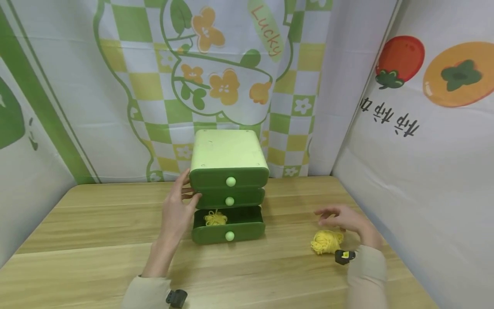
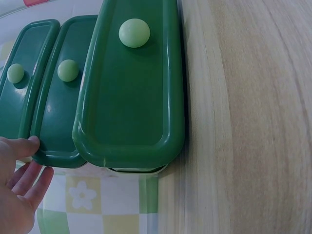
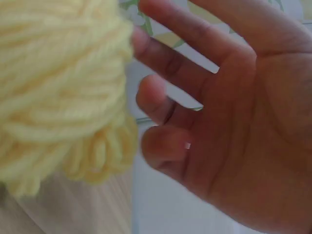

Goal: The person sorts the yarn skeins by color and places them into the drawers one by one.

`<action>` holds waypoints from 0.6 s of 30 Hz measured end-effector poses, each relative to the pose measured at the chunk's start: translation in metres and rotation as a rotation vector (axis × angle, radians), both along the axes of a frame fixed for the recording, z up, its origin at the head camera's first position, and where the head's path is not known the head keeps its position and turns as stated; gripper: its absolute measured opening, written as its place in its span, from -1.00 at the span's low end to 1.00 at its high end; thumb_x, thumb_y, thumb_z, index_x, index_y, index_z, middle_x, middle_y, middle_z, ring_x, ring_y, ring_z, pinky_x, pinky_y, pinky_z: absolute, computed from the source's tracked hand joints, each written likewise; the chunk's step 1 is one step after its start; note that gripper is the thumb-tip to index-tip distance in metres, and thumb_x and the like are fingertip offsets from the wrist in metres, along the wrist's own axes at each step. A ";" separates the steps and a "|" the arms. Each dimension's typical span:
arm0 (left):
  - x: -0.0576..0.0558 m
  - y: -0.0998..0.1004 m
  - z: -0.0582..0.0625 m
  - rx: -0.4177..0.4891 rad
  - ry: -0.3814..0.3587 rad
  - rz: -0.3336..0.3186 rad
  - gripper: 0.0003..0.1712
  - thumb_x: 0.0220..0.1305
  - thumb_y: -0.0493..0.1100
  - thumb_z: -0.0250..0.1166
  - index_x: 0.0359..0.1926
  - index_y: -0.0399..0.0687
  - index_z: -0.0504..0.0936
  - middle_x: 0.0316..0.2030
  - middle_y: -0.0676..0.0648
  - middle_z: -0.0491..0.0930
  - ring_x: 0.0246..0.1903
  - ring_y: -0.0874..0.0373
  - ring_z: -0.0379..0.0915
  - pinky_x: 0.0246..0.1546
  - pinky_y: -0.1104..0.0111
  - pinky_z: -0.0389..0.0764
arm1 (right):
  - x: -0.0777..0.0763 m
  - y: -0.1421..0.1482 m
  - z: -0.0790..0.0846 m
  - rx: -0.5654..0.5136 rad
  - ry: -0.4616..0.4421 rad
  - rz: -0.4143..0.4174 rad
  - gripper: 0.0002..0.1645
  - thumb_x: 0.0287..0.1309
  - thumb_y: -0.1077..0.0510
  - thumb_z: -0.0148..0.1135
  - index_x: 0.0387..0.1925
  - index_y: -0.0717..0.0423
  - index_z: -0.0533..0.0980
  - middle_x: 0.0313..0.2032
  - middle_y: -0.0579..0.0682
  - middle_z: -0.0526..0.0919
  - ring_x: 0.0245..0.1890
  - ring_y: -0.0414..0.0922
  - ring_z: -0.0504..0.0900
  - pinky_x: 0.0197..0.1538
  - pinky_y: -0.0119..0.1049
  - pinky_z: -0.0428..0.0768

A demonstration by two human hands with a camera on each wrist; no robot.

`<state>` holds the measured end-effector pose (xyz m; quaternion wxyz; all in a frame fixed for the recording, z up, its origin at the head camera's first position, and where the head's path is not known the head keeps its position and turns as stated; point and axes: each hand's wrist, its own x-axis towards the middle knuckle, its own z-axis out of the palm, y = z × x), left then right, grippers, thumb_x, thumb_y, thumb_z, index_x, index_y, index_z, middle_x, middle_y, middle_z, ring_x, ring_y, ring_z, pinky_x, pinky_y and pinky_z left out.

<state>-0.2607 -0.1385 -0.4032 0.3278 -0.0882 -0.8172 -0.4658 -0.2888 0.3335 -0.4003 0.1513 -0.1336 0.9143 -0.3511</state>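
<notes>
A small chest of drawers (image 1: 231,150) has a pale green top and dark green fronts with round knobs. Its bottom drawer (image 1: 247,231) is pulled out, with a small yellow yarn bundle (image 1: 215,218) inside at the left. My left hand (image 1: 178,210) is at the chest's left side, its thumb touching the end of the middle drawer (image 2: 58,107) and its other fingers loosely spread beside it. On the right, my right hand (image 1: 343,218) hovers just beyond a ball of yellow yarn (image 1: 326,242). Its fingers are bent loosely next to the yarn (image 3: 63,87), holding nothing.
All of this stands on a wooden table (image 1: 96,223). A checked, flowered cloth (image 1: 154,103) hangs right behind the chest. White fabric walls (image 1: 424,180) close in the left and right sides.
</notes>
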 end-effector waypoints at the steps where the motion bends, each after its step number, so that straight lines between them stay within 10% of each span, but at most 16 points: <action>1: 0.000 0.000 0.000 -0.001 0.002 -0.001 -0.08 0.10 -0.44 0.44 0.45 -0.02 0.28 0.12 -0.26 0.57 -0.14 -0.13 0.67 -0.13 0.12 0.74 | 0.001 0.002 -0.001 0.003 -0.003 0.015 -0.37 0.20 -0.02 0.35 0.24 0.18 0.50 -0.05 0.05 0.68 -0.42 -0.17 0.50 -0.47 -0.34 0.48; 11: 0.000 -0.001 -0.001 -0.011 0.015 0.006 -0.08 0.09 -0.44 0.44 0.45 -0.03 0.28 0.12 -0.27 0.57 -0.14 -0.14 0.67 -0.13 0.13 0.75 | 0.003 0.013 -0.008 0.059 -0.107 0.072 -0.28 0.16 -0.11 0.36 0.31 0.03 0.45 0.13 0.06 0.61 0.14 -0.02 0.52 0.15 0.03 0.54; 18: 0.000 -0.001 -0.001 -0.005 0.019 0.004 -0.09 0.09 -0.45 0.44 0.45 -0.05 0.29 0.12 -0.27 0.58 -0.13 -0.14 0.67 -0.12 0.14 0.74 | 0.008 0.022 -0.016 -0.032 -0.231 0.059 -0.25 0.16 -0.05 0.37 0.34 0.10 0.41 0.22 0.16 0.53 0.19 0.04 0.50 0.11 0.05 0.62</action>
